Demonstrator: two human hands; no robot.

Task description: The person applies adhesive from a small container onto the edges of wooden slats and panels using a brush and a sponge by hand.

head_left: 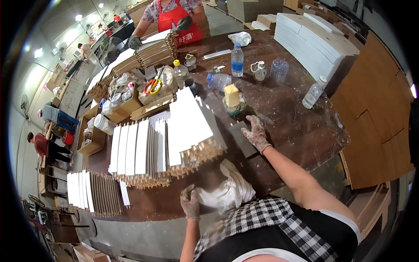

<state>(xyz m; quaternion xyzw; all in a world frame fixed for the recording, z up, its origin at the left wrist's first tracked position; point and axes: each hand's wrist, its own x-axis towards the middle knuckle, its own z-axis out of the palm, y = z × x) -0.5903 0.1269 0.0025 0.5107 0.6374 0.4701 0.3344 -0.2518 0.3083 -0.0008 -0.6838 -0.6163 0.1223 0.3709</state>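
Note:
My right hand (256, 134), in a thin patterned glove, rests on the table with fingers spread, touching the right edge of a dark grey flat block (242, 140). My left hand (190, 203), gloved alike, is at the table's near edge with loosely curled fingers. It appears to hold nothing. Right beside it lies a crumpled white cloth (229, 192), reaching toward my checked apron. Ahead of my right hand, a yellowish block (231, 95) stands on a cut-down clear container (234, 108). Stacked white-faced strips (187, 122) with brown edges lie ahead of my left hand.
More strips (98, 192) sit at the left. Several plastic bottles (237, 61) stand on the dark table (301, 131). Scissors (152, 86) and boxes of bits lie beyond the stacks. Across the table, a person in a red apron (178, 26) handles strips. White boards (312, 46) stand far right.

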